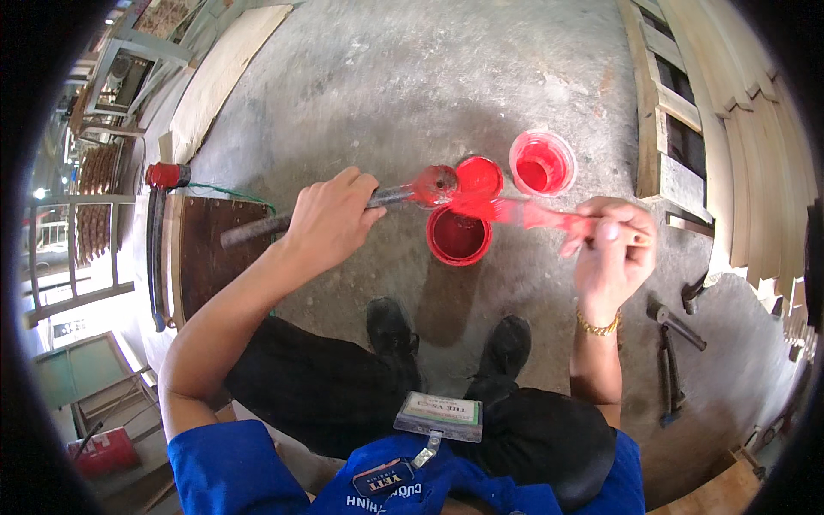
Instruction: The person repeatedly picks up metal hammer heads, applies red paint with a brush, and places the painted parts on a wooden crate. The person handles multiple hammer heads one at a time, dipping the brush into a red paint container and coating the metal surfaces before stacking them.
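My left hand [333, 216] is closed around the dark bar-like handle of a hammer [393, 196], held level above the floor. Red paint covers much of the hammer's head, whose round end face still shows dark brown. In my closed right hand [616, 249] is a paintbrush [532, 215]; its red-coated bristles are beside the head, smeared by motion, so I cannot tell whether they touch. Under them stand an open red paint can [461, 257] and another round container of red paint [486, 172]. A pale plastic tub [558, 153] with red paint inside stands to their right.
At the left, a hammer with a red head [166, 176] hangs at a brown wooden box [225, 236]. More unpainted hammers [682, 328] lie on the floor at right. Beyond them are a wooden pallet [678, 184] and stacked boards [760, 154]. My shoes [506, 343] are close below the cans.
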Action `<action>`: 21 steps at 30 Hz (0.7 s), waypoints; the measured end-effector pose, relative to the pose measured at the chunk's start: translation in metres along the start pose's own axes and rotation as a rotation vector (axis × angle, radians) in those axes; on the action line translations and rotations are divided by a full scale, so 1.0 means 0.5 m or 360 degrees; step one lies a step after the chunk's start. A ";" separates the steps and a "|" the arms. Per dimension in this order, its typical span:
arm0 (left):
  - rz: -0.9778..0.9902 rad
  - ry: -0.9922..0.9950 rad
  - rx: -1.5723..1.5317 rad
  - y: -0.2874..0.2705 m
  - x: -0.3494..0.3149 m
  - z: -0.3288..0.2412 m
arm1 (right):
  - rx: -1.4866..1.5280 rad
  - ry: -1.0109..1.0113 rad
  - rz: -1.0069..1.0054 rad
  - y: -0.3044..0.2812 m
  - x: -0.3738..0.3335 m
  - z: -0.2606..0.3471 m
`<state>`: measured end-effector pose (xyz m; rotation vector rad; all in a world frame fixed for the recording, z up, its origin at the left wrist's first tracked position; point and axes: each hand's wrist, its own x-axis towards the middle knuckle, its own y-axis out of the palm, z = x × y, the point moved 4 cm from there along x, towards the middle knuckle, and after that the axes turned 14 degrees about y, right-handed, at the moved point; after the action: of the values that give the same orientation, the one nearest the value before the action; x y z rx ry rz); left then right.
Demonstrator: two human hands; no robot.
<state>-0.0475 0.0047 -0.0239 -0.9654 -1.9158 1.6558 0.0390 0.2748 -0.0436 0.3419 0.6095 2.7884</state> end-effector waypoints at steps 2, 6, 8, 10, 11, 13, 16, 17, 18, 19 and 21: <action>-0.0075 0.0022 -0.0097 0.001 0.005 -0.002 | -0.0126 -0.0126 0.0190 0.032 -0.004 0.002; -0.0229 0.0053 -0.0111 -0.011 0.008 -0.017 | -0.0377 -0.0161 0.0037 0.026 0.028 0.000; -0.0334 0.0087 -0.0139 -0.016 0.010 -0.024 | -0.0364 -0.0263 -0.0085 0.005 0.034 0.016; -0.0288 0.0068 -0.0122 -0.018 0.009 -0.026 | -0.0552 -0.0464 0.0020 0.018 0.023 0.031; -0.0265 0.0059 -0.0115 -0.018 0.010 -0.026 | -0.0916 -0.0659 0.0175 0.036 0.017 0.042; -0.0248 0.0049 -0.0096 -0.014 0.013 -0.025 | -0.1188 -0.0822 0.0511 0.070 -0.007 0.037; -0.0223 0.0043 -0.0063 -0.013 0.013 -0.022 | -0.1018 -0.0758 0.0748 0.092 -0.043 0.029; -0.0214 0.0042 -0.0051 -0.013 0.011 -0.021 | -0.0948 -0.0660 0.0638 0.091 -0.045 0.037; -0.0213 0.0043 -0.0048 -0.012 0.011 -0.021 | -0.1023 -0.0644 0.0579 0.087 -0.042 0.038; -0.0211 0.0044 -0.0044 -0.011 0.009 -0.020 | -0.1096 -0.0627 0.0519 0.080 -0.034 0.038; -0.0204 0.0041 -0.0040 -0.011 0.009 -0.021 | -0.1174 -0.0593 0.0332 0.061 -0.010 0.027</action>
<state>-0.0444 0.0147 -0.0169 -0.8507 -1.9433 1.5431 0.0411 0.2518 -0.0190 0.7514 -0.5557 2.7802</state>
